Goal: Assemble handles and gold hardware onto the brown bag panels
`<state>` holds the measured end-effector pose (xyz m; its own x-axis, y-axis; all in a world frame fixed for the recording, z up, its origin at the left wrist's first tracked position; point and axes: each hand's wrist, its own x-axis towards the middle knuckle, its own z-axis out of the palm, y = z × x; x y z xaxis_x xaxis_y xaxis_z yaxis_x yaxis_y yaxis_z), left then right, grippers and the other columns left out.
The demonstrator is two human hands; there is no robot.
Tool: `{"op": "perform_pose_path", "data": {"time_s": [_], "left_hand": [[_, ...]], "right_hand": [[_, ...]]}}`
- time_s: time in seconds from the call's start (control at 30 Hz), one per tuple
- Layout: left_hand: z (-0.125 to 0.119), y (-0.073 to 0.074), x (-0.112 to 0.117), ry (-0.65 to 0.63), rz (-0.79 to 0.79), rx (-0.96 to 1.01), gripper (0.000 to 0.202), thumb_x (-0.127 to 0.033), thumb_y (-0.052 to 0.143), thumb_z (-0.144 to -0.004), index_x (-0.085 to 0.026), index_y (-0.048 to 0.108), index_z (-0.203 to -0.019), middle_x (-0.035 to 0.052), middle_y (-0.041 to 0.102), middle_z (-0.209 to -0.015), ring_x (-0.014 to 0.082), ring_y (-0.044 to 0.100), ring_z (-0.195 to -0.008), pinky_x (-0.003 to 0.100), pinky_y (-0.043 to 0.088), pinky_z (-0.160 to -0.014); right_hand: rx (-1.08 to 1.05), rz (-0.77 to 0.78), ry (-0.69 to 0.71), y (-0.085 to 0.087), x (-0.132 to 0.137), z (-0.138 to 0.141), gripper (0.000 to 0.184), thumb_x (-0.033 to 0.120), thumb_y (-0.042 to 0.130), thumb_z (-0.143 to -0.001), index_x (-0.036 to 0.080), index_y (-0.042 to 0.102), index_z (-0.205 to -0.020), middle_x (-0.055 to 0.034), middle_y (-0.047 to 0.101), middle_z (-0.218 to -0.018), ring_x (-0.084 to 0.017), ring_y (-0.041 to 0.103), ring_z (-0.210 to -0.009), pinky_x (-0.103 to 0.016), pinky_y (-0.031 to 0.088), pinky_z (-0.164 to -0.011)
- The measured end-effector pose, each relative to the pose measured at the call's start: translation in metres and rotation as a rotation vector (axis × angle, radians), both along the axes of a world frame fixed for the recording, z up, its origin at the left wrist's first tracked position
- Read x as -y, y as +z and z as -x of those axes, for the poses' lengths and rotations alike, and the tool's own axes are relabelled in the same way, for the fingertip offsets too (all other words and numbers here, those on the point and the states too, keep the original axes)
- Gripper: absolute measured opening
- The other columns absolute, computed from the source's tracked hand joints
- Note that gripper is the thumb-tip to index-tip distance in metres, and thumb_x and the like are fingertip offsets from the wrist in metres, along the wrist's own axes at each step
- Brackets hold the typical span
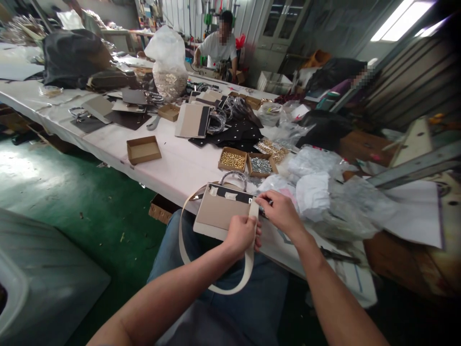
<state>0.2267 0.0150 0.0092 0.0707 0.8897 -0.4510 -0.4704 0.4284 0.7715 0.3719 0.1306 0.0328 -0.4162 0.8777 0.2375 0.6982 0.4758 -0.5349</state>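
A flat beige bag panel (pixel 219 209) with a dark top band and a ring-shaped handle (pixel 234 175) lies at the table's near edge, partly over my lap. From it a long cream strap (pixel 248 269) loops down over my legs and back up on the left. My left hand (pixel 243 234) is closed around the strap near the panel's right side. With thumb and fingers pinched, my right hand (pixel 275 206) grips the strap's upper end by the panel's top right corner. Any small fitting between those fingertips is hidden.
Beyond the panel stand small boxes of gold pieces (pixel 232 159) and silver pieces (pixel 260 165). A shallow cardboard box (pixel 143 149) sits to the left. Stacked panels (pixel 192 120) lie farther back, plastic bags (pixel 313 192) at right. Another person (pixel 219 45) works across the table.
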Motion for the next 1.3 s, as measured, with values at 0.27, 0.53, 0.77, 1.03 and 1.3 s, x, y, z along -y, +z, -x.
{"op": "perform_pose_path", "data": {"time_s": [0.27, 0.53, 0.77, 1.03, 1.3], "left_hand": [[0.005, -0.010, -0.004, -0.014, 0.081, 0.013, 0.031, -0.040, 0.057, -0.111, -0.013, 0.066, -0.099, 0.0065, 0.069, -0.078, 0.0158, 0.061, -0.044, 0.029, 0.052, -0.042], [0.002, -0.020, -0.011, -0.020, 0.094, -0.019, 0.032, -0.042, 0.058, -0.111, -0.014, 0.065, -0.095, 0.0048, 0.069, -0.074, 0.0139, 0.059, -0.042, 0.027, 0.049, -0.043], [0.001, -0.023, -0.013, -0.027, 0.098, -0.035, 0.034, -0.040, 0.056, -0.113, -0.014, 0.066, -0.093, 0.0049, 0.070, -0.073, 0.0132, 0.059, -0.042, 0.027, 0.047, -0.043], [0.000, -0.022, -0.014, -0.023, 0.097, -0.072, 0.039, -0.046, 0.059, -0.112, -0.014, 0.066, -0.092, 0.0053, 0.070, -0.073, 0.0128, 0.059, -0.043, 0.026, 0.046, -0.044], [0.000, -0.021, -0.014, -0.021, 0.092, -0.086, 0.042, -0.051, 0.062, -0.110, -0.014, 0.067, -0.091, 0.0051, 0.070, -0.072, 0.0138, 0.058, -0.042, 0.027, 0.046, -0.044]], "right_hand": [[0.032, 0.015, 0.000, -0.026, -0.012, 0.010, 0.017, 0.035, 0.067, -0.103, 0.026, 0.074, -0.091, -0.0074, 0.080, -0.099, -0.028, 0.072, -0.093, -0.040, 0.051, -0.088], [0.066, 0.022, -0.023, -0.030, -0.016, 0.010, 0.017, 0.034, 0.066, -0.101, 0.025, 0.072, -0.088, -0.0073, 0.079, -0.097, -0.027, 0.071, -0.091, -0.039, 0.049, -0.086], [0.077, 0.050, -0.035, -0.027, -0.016, 0.013, 0.019, 0.037, 0.064, -0.102, 0.025, 0.073, -0.090, -0.0074, 0.079, -0.096, -0.028, 0.071, -0.091, -0.040, 0.049, -0.086], [0.101, 0.082, -0.057, -0.029, -0.017, 0.013, 0.020, 0.038, 0.065, -0.102, 0.025, 0.077, -0.092, -0.0074, 0.082, -0.097, -0.027, 0.073, -0.092, -0.039, 0.051, -0.086], [-0.041, 0.162, -0.133, -0.040, -0.030, 0.004, 0.049, 0.044, 0.078, -0.094, 0.022, 0.080, -0.137, -0.0124, 0.084, -0.128, -0.025, 0.076, -0.090, -0.042, 0.059, -0.092]]}}
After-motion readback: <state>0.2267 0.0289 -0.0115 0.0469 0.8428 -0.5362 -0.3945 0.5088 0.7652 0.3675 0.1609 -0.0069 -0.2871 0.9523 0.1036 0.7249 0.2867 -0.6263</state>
